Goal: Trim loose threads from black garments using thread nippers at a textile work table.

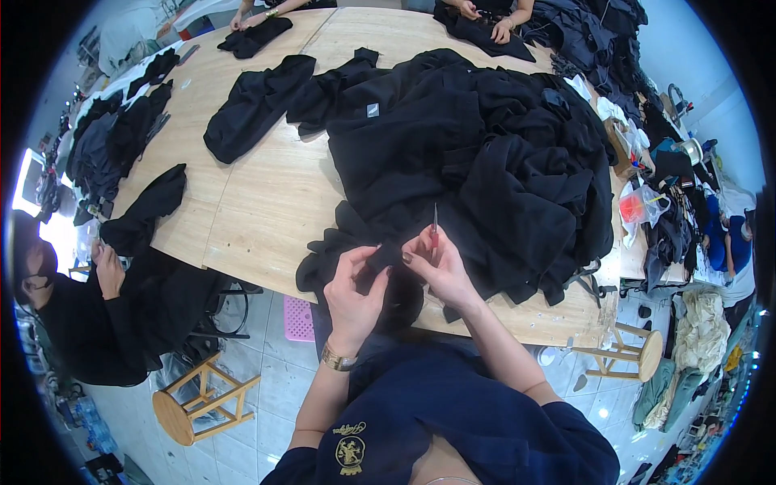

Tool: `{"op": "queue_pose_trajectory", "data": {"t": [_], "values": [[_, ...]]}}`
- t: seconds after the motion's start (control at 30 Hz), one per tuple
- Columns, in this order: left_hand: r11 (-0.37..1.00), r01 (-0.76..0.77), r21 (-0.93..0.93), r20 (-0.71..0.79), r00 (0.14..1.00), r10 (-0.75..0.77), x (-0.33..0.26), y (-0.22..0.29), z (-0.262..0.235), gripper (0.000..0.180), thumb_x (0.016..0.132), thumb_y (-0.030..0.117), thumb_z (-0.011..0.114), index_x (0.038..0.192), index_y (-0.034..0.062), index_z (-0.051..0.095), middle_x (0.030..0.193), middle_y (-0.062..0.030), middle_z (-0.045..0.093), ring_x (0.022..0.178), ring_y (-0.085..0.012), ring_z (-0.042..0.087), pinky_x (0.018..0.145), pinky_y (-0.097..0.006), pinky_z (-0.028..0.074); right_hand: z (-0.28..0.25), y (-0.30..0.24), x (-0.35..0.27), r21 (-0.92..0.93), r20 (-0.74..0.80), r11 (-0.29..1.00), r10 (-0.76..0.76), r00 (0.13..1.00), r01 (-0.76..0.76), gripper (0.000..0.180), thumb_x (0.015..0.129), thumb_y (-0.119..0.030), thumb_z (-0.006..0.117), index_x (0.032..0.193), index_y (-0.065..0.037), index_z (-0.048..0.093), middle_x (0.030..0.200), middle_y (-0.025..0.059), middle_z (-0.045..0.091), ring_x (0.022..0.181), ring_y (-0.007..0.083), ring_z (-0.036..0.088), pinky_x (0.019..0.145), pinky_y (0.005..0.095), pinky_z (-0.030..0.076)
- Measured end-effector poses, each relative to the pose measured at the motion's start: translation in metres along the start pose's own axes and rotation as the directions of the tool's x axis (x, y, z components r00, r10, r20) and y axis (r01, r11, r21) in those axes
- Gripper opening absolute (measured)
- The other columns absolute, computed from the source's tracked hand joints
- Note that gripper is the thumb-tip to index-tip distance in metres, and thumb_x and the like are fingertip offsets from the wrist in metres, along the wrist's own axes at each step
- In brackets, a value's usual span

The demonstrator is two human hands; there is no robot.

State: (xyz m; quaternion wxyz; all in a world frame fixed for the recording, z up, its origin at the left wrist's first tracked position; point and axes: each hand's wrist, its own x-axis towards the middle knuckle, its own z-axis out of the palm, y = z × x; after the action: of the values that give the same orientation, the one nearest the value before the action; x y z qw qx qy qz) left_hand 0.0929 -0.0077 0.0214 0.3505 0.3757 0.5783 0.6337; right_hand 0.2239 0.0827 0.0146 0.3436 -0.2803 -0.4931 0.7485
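Black cloth (pixel 383 257) is pinched between the thumb and fingers of my left hand (pixel 356 293), just over the near edge of the table. My right hand (pixel 443 268) is closed around red-handled thread snips (pixel 435 225), their slim metal point sticking upward. The thumb and a fingertip of that hand come close to the same cloth; whether they touch it I cannot tell. Under and beyond both hands spreads a large heap of black garments (pixel 533 178), with a small light label (pixel 373 110) on one of them. Part of the held cloth hangs below the table edge.
Further black pieces (pixel 259 105) lie on the wooden table (pixel 267 202). A masked person (pixel 89 315) sits at left handling black cloth; two more work across the table. Wooden stools (pixel 179 416) stand on the floor. At right are a cup with red contents (pixel 634 206) and piled cloth (pixel 702 331).
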Motion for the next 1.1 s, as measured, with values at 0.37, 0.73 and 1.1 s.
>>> {"op": "queue_pose_trajectory", "data": {"t": [0.37, 0.73, 1.1], "values": [[0.724, -0.425, 0.544, -0.03, 0.852, 0.523, -0.015, -0.004, 0.004, 0.036, 0.062, 0.009, 0.083, 0.091, 0.0051, 0.061, 0.094, -0.0093, 0.064, 0.096, -0.0305, 0.058, 0.079, -0.036, 0.05, -0.017, 0.006, -0.003, 0.206, 0.035, 0.979, -0.017, 0.999, 0.01, 0.034, 0.076, 0.003, 0.065, 0.084, -0.011, 0.035, 0.088, 0.005, 0.055, 0.08, 0.0078, 0.053, 0.074, 0.0221, 0.045], [0.795, -0.122, 0.594, -0.148, 0.955, 0.257, -0.047, -0.032, -0.015, 0.025, 0.07, 0.006, 0.078, 0.071, 0.005, 0.053, 0.069, -0.0029, 0.049, 0.053, -0.0134, 0.044, 0.048, -0.026, 0.036, -0.033, 0.015, -0.014, 0.484, 0.074, 0.874, 0.011, 0.997, -0.045, 0.027, 0.063, 0.006, 0.048, 0.082, -0.01, 0.038, 0.075, 0.006, 0.051, 0.068, 0.0153, 0.053, 0.063, 0.0222, 0.043], [0.645, -0.375, 0.666, -0.023, 0.854, 0.52, -0.049, -0.036, -0.023, 0.019, 0.07, 0.005, 0.077, 0.084, 0.0065, 0.064, 0.079, -0.0054, 0.054, 0.078, -0.0223, 0.053, 0.067, -0.032, 0.044, -0.039, 0.029, -0.037, 0.613, 0.098, 0.789, -0.03, 0.995, -0.037, 0.027, 0.06, 0.002, 0.049, 0.079, -0.011, 0.035, 0.068, 0.0036, 0.044, 0.061, 0.0141, 0.045, 0.055, 0.024, 0.036]]}}
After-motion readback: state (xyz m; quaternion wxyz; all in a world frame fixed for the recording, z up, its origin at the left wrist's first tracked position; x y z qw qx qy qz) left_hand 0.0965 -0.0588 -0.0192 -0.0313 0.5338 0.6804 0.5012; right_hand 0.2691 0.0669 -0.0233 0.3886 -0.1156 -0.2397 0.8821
